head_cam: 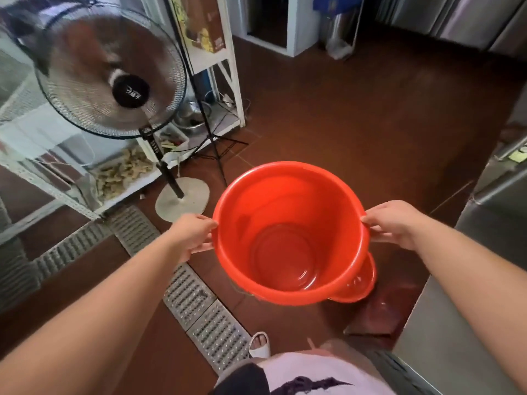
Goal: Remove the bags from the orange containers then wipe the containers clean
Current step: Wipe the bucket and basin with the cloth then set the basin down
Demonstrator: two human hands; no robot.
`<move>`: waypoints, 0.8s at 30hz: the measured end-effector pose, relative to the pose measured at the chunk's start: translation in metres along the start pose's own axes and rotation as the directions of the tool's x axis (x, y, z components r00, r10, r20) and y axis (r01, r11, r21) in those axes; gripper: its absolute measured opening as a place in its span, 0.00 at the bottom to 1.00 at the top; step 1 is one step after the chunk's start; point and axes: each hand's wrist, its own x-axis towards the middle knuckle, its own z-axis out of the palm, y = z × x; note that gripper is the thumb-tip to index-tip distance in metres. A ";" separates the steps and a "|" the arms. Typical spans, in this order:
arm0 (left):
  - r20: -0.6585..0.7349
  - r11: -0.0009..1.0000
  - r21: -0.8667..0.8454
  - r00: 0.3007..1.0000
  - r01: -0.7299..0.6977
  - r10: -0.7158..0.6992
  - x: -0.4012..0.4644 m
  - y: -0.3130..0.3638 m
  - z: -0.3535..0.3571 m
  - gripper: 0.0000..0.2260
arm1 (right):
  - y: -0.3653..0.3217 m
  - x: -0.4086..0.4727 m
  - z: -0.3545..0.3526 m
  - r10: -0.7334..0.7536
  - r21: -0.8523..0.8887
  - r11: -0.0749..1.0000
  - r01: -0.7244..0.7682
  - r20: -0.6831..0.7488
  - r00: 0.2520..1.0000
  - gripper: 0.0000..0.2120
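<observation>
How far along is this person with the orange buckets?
Done: the bucket held up has no bag inside. In hand: the left hand and right hand grip its rim on opposite sides, above a second bucket partly hidden below. Left: no cloth is in sight, and the inside looks wet at the bottom, so wiping seems to remain.

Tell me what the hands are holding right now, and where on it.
Both hold the orange bucket by its rim: left hand at one side, right hand at the opposite side.
</observation>
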 end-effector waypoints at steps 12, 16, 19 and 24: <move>0.119 0.959 0.250 0.987 -0.132 0.105 0.107 0.129 0.079 0.07 | 0.006 0.070 -0.060 0.155 0.276 0.955 -0.110 -0.149 0.977 0.05; 0.163 0.942 0.282 0.977 -0.182 0.139 0.119 0.184 0.113 0.06 | -0.006 0.098 -0.103 0.135 0.343 0.936 -0.072 -0.162 0.978 0.06; 0.176 0.924 0.311 0.969 -0.222 0.174 0.131 0.226 0.141 0.05 | -0.019 0.117 -0.132 0.112 0.382 0.923 -0.033 -0.186 0.976 0.05; 0.177 0.902 0.337 0.959 -0.270 0.221 0.167 0.276 0.194 0.06 | -0.035 0.143 -0.162 0.127 0.449 0.894 0.008 -0.271 0.954 0.05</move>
